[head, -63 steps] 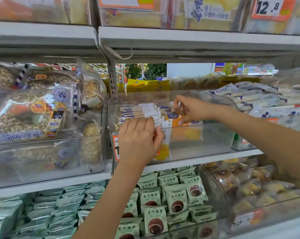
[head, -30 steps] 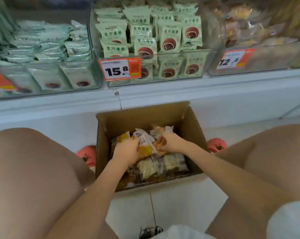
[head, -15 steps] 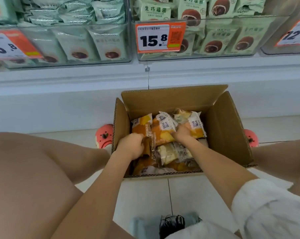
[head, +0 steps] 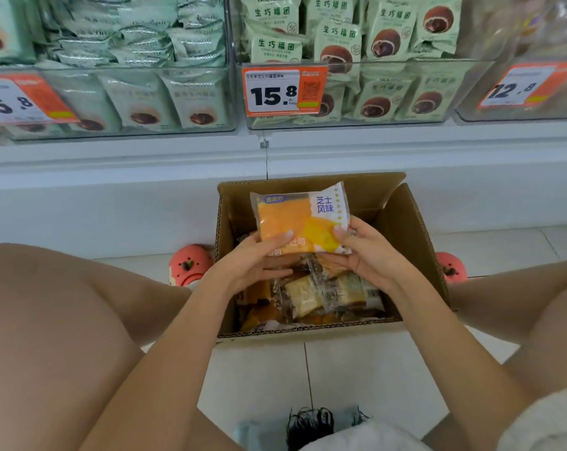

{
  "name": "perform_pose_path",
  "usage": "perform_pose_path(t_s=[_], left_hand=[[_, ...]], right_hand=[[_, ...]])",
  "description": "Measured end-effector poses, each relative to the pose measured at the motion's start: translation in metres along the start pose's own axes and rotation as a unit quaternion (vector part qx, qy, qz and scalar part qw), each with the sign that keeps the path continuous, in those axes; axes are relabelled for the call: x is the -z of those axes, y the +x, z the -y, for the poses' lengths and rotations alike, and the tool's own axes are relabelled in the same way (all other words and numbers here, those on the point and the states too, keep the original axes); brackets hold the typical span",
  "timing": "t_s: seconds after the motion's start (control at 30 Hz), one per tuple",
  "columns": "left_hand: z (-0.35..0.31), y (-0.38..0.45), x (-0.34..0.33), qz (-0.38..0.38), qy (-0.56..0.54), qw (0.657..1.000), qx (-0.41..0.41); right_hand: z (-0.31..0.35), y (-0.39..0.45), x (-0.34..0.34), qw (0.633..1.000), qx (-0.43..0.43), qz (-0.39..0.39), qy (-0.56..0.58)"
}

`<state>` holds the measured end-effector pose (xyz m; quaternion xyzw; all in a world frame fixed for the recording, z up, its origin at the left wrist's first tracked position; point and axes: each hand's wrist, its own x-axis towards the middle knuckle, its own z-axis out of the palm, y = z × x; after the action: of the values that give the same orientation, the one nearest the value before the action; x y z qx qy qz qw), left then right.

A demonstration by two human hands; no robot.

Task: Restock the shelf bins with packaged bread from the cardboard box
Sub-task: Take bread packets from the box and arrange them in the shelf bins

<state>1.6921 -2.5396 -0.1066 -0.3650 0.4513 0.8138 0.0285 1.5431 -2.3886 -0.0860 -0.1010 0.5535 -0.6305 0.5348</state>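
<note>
I hold an orange bread packet [head: 300, 219] upright above the open cardboard box [head: 415, 229], my left hand [head: 259, 260] and right hand [head: 366, 252] gripping its lower corners, thumbs on its front. More packets [head: 321, 294] fill the box on the tiled floor [head: 357, 369] between my knees. Beyond it, clear shelf bins [head: 389, 92] hold green packets behind a 15.8 price tag [head: 283, 91].

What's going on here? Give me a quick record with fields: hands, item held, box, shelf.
hands: left hand and right hand grip one pack from either side
item held: orange bread pack, lifted above the box
box: open cardboard box on the floor, more packs inside
shelf: clear bins of green packs; middle price tag reads 15.8
</note>
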Motion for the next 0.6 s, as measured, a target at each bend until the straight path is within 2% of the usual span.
perform_pose_path(t_s=[0.07, 0.2, 0.27, 0.4, 0.47, 0.6], left_hand=[[-0.008, -0.007, -0.008, 0.005, -0.039, 0.999, -0.036], [-0.012, -0.013, -0.008, -0.029, 0.033, 0.996, -0.084], [-0.013, -0.016, -0.007, -0.029, 0.063, 0.994, -0.09], [-0.021, -0.027, -0.015, 0.002, 0.103, 0.99, -0.093], [-0.029, -0.033, -0.02, 0.009, 0.106, 0.989, -0.1], [-0.061, -0.05, -0.038, -0.015, 0.132, 0.979, -0.155]], right_hand=[[-0.004, -0.001, -0.001, 0.999, -0.002, 0.012, -0.035], [0.001, -0.004, 0.011, 0.991, 0.046, -0.067, -0.108], [0.008, -0.006, 0.015, 0.993, 0.059, -0.052, -0.092], [0.018, -0.009, 0.005, 0.995, 0.009, 0.028, -0.092], [0.023, -0.011, -0.005, 0.993, 0.004, 0.033, -0.111], [0.052, -0.022, -0.022, 0.991, 0.047, 0.008, -0.128]])
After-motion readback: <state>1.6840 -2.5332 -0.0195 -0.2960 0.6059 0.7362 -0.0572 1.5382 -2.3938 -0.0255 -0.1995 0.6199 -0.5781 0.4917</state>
